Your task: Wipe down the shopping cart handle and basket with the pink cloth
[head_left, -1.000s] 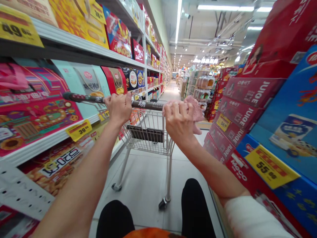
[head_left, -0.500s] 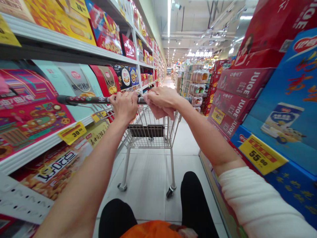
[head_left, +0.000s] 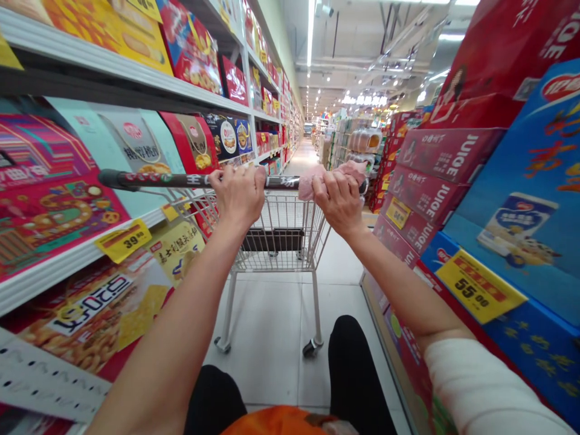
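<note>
A wire shopping cart (head_left: 276, 260) stands straight in front of me, its dark handlebar (head_left: 181, 180) running across at chest level. My left hand (head_left: 240, 193) is wrapped over the bar left of its middle. Toward the bar's right end, my right hand (head_left: 339, 199) presses a pink cloth (head_left: 310, 181) around the handle, fingers curled over it. Part of the cloth bunches above and behind the right knuckles. The cart's wire basket shows a black flap and no goods that I can make out.
White shelves (head_left: 199, 89) of boxed snacks line the left, close to the bar's left end. On the right rise stacked red juice boxes (head_left: 430, 193) and a blue carton (head_left: 512, 181) with a yellow price tag (head_left: 480, 284). A tiled aisle floor (head_left: 272, 338) runs ahead.
My right hand has moved right along the handlebar with the pink cloth, which now lies around the bar instead of hanging below it. My left hand keeps its hold on the bar.
</note>
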Demonstrator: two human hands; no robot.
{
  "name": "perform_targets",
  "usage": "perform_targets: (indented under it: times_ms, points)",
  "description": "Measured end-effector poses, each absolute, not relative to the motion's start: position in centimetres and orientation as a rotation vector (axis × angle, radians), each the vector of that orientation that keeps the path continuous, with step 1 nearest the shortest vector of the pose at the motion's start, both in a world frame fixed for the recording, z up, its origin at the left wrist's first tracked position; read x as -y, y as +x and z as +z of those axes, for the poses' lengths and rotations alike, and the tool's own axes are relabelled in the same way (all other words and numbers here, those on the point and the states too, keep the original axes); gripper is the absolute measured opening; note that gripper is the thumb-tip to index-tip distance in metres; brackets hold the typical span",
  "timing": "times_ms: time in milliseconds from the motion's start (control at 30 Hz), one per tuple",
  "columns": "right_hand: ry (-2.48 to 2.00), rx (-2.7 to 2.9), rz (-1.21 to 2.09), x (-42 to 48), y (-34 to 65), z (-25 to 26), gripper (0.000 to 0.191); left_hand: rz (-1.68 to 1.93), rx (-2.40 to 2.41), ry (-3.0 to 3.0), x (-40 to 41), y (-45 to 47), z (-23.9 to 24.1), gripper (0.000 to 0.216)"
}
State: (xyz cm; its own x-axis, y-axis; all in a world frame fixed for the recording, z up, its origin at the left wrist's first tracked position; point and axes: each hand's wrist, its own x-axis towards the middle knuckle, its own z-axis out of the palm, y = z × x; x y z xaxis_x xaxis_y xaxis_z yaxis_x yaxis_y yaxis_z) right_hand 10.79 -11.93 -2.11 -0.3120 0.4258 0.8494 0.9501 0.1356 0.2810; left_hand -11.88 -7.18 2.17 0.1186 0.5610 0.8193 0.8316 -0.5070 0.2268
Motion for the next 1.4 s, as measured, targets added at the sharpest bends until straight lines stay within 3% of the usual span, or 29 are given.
perform_targets:
  times_ms: [200,367,433,533,667,767,900,1033,1100,1200,1267,1400]
  points:
    - [-1.632,1.983,-0.84,13.0,11.6,3.9,0.025,-1.379,1.329,-2.118,8.2,-10.4,2.0,0.049]
    - [-1.957,2.286,0.257,12.0,13.0,10.5,0.02,-1.419,1.33,-2.11,8.9,-9.2,1.8,0.047]
    - [-1.987,2.245,0.445,11.4,13.3,11.5,0.021,-1.448,1.302,-2.078,8.9,-9.0,1.6,0.046]
    - [-1.92,2.29,0.302,11.6,12.9,10.5,0.02,-1.495,1.249,-2.046,8.6,-9.1,1.4,0.045]
    - [-1.706,2.035,-0.647,12.0,10.6,5.1,0.019,-1.518,1.251,-2.025,8.2,-9.6,1.5,0.044]
    - [-1.521,1.645,-0.967,10.7,9.3,0.8,0.027,-1.476,1.292,-2.029,8.3,-9.9,1.5,0.046]
    - [-1.38,1.626,-1.015,9.2,9.5,-0.8,0.027,-1.405,1.262,-2.068,8.4,-10.3,1.6,0.046]
    - [-1.542,1.855,-0.901,10.1,11.1,2.6,0.019,-1.183,1.22,-2.27,8.0,-13.4,3.0,0.05]
    - [-1.679,2.03,-0.649,10.3,12.2,5.1,0.02,-1.111,1.334,-2.269,7.4,-16.4,4.2,0.059]
    - [-1.779,2.265,-0.02,9.7,14.0,8.2,0.016,-1.042,1.621,-2.005,6.4,-21.2,5.5,0.071]
    - [-1.811,2.282,0.15,9.0,14.8,9.0,0.014,-0.991,1.779,-1.915,5.9,-23.2,5.8,0.079]
    - [-1.87,2.103,-0.434,8.3,14.5,6.8,0.015,-0.91,1.894,-1.849,5.7,-22.8,5.6,0.086]
